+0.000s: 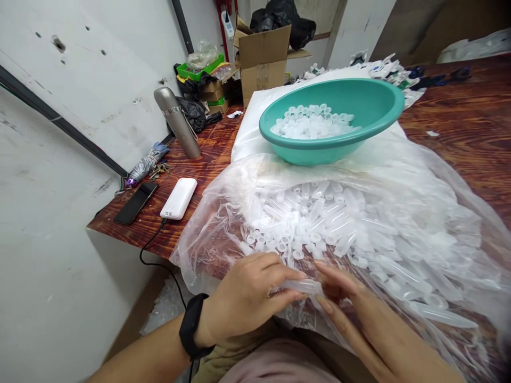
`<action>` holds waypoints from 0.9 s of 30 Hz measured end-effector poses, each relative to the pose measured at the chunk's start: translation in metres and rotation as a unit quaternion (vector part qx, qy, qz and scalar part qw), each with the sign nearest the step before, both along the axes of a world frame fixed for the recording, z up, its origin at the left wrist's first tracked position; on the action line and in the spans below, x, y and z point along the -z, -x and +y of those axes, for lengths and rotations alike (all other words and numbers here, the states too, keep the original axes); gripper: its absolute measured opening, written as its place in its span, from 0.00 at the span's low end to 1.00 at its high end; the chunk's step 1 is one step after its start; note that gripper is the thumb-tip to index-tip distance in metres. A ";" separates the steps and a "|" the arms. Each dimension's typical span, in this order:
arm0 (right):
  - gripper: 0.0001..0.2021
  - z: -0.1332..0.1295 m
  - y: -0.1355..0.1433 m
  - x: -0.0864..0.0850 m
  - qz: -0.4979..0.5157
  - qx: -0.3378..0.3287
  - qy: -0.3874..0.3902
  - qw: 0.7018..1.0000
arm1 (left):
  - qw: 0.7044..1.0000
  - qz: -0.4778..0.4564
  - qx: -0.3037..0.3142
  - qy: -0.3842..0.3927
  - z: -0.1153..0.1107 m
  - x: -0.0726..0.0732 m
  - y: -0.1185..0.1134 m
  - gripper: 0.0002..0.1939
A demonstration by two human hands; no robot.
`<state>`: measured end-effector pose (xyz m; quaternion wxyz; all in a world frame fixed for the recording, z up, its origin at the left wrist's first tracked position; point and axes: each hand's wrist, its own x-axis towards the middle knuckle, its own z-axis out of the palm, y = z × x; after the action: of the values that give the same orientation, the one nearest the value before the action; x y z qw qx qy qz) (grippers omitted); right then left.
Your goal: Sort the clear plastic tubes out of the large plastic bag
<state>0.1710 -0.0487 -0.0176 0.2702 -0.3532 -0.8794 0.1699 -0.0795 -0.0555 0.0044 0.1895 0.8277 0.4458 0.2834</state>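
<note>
Near the table's front edge, my left hand [251, 290], with a black band at the wrist, pinches a translucent plastic tube [299, 286] lying sideways. At the tube's right end, the fingertips of my right hand [351, 303] close around it, and that end is partly hidden. Just beyond both hands, many clear tubes [339, 218] and small white caps [297, 254] lie loose on an open clear plastic bag [211, 218]. Behind them a green basin [339, 143] holds a heap of small white caps [311, 125].
On the left of the wooden table [211, 151] are a white power bank [179, 198] with a black cable, a phone [136, 203], keys, a folded umbrella [147, 164] and a steel flask [178, 122]. A cardboard box [263, 58] stands at the back.
</note>
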 end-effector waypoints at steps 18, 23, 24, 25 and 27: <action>0.17 0.003 -0.037 0.006 0.088 0.073 0.284 0.952 | 0.988 -0.098 -0.070 0.093 0.005 0.012 0.003 0.10; 0.14 -0.042 -0.020 0.021 -0.049 -0.098 0.317 0.942 | 0.989 -0.109 -0.067 0.075 -0.008 0.009 0.002 0.10; 0.17 -0.051 -0.011 0.033 -0.083 -0.098 0.239 0.962 | 0.990 -0.106 -0.066 0.070 -0.011 0.009 0.001 0.10; 0.20 -0.058 0.000 0.047 -0.110 -0.076 0.159 0.978 | 0.990 -0.104 -0.065 0.064 -0.014 0.009 0.000 0.10; 0.17 -0.067 0.023 0.076 -0.130 -0.040 0.126 0.983 | 0.992 -0.101 -0.057 0.050 -0.021 0.010 -0.001 0.10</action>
<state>0.1481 -0.1158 -0.0941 0.0994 -0.3681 -0.8920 0.2428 -0.0784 -0.0763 -0.0058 0.2585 0.7577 0.4845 0.3526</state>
